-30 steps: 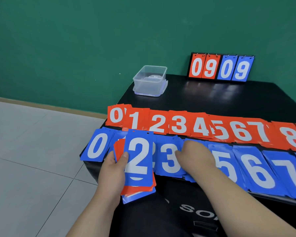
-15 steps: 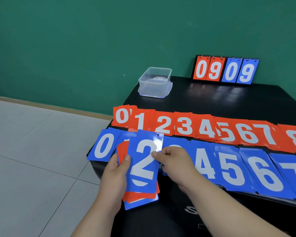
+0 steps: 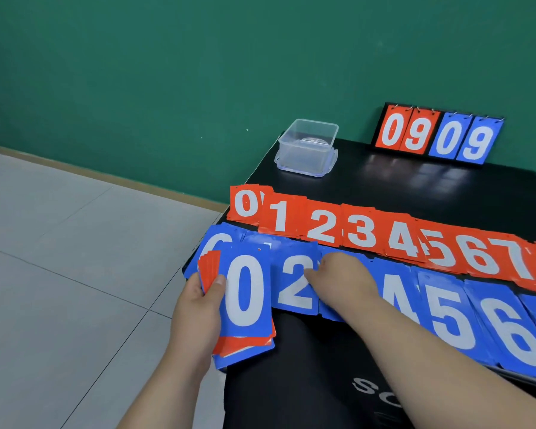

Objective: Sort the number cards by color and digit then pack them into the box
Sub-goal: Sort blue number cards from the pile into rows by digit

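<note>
1. The table (image 3: 384, 193) carries 2 long rows of number cards. The blue row (image 3: 446, 314) lies right at the near edge, so a careless sweep of an arm could push cards off onto the floor (image 3: 75, 243).
2. The red row (image 3: 362, 230), just beyond, runs 0 to 7 in overlapping piles. The 4 and 5 piles overlap most and could mix when gathered.
3. The clear box (image 3: 307, 147) stands at the table's far left corner, well apart from both rows. No number cards show in it, so packing looks not yet begun.
4. The left grip (image 3: 195, 317) holds a mixed red-and-blue stack (image 3: 245, 292), blue 0 on top. Its lower cards are fanned and could slip out.
5. The right grip (image 3: 344, 274) rests on the blue 2 pile (image 3: 294, 283). I cannot tell whether it pinches or presses, and dragging could skew the pile.
</note>
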